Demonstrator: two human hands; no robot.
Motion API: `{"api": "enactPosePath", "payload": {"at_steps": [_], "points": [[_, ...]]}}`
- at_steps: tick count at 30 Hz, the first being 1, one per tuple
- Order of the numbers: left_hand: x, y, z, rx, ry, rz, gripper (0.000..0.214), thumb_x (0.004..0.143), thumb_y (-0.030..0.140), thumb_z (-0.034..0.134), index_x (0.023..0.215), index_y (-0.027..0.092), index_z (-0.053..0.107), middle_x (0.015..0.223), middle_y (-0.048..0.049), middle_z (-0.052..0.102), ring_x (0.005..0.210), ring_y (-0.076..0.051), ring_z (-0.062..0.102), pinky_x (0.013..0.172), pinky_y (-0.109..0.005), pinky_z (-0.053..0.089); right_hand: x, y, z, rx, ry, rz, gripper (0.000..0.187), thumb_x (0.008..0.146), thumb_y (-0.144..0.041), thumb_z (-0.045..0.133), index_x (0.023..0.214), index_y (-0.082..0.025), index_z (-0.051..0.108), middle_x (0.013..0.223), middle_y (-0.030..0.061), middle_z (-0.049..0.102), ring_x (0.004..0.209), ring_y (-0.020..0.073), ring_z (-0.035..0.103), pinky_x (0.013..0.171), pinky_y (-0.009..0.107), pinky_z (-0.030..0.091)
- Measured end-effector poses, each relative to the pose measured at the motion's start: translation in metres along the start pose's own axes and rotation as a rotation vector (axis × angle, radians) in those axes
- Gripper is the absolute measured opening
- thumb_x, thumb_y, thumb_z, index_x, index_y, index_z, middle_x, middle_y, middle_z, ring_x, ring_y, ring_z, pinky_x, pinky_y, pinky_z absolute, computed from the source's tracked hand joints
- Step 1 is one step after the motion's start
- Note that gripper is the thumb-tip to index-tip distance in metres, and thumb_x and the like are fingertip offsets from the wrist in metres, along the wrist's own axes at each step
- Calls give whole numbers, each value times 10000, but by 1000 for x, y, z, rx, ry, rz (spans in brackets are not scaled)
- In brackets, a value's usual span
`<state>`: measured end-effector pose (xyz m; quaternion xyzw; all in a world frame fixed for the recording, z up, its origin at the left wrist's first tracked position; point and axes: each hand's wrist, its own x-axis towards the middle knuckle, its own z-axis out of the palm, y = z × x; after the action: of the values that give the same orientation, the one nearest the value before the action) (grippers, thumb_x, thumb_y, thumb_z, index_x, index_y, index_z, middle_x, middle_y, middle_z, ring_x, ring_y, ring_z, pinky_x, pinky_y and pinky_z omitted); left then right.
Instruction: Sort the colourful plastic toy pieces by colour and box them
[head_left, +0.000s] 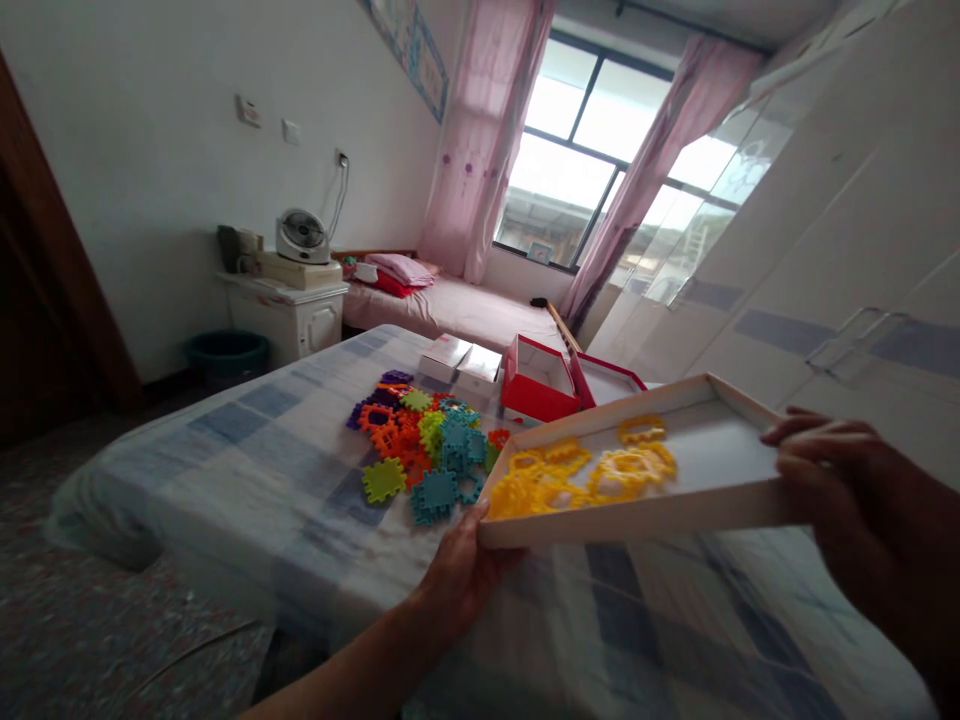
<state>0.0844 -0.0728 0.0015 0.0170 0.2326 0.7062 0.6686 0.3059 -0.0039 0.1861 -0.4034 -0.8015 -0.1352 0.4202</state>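
Note:
A shallow white box lid (720,425) is held tilted above the table, its left end lower than its right. Yellow interlocking plastic pieces (570,475) lie in it, gathered toward the low end. My left hand (469,565) grips the near left corner from below, with part of the fingers hidden under it. At the right end my right hand (840,470) is closed around the edge. Just left of the lid, a pile of orange, purple, green and teal interlocking pieces (435,495) rests on the cloth.
A checked cloth (225,470) covers the table. Beyond the pile stand two small white boxes (457,360) and an open red box (536,385), with another red tray-like part (607,380) beside it. Farther back are a bed (480,305) and a fan (302,235). White wardrobes (847,250) line the right.

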Motion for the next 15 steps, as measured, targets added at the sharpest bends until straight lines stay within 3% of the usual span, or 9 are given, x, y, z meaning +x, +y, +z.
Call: {"api": "enactPosePath", "payload": {"at_steps": [3, 7, 10, 15], "points": [[2, 6, -4, -125, 4, 56, 329, 933, 223, 429, 1248, 131, 441, 1056, -112, 656, 802, -176, 676, 648, -290, 578, 34, -25, 21, 19, 43, -224, 210, 830, -454, 464, 769, -263, 526, 833, 36, 636, 913, 218, 629, 772, 351, 482], [7, 7, -10, -234, -6, 80, 328, 929, 235, 451, 1248, 160, 434, 1005, -92, 668, 782, -179, 680, 632, -291, 575, 67, -44, 44, -11, 121, -242, 207, 805, -405, 523, 766, -215, 592, 663, -4, 619, 544, 131, 555, 498, 246, 396], [12, 8, -10, -284, -34, 67, 314, 939, 254, 423, 1240, 163, 432, 974, -89, 673, 788, -181, 681, 657, -298, 567, 92, -65, 55, 18, 133, -333, 186, 803, -354, 538, 759, -187, 607, 623, -20, 593, 510, 91, 500, 494, 214, 365], [19, 24, 0, -237, -42, 56, 333, 945, 314, 358, 1220, 150, 450, 834, -73, 669, 650, -160, 664, 591, -272, 534, 130, -108, 62, 14, 202, -497, 197, 838, -322, 536, 803, -157, 638, 713, -26, 620, 613, 73, 534, 619, 208, 404]]}}
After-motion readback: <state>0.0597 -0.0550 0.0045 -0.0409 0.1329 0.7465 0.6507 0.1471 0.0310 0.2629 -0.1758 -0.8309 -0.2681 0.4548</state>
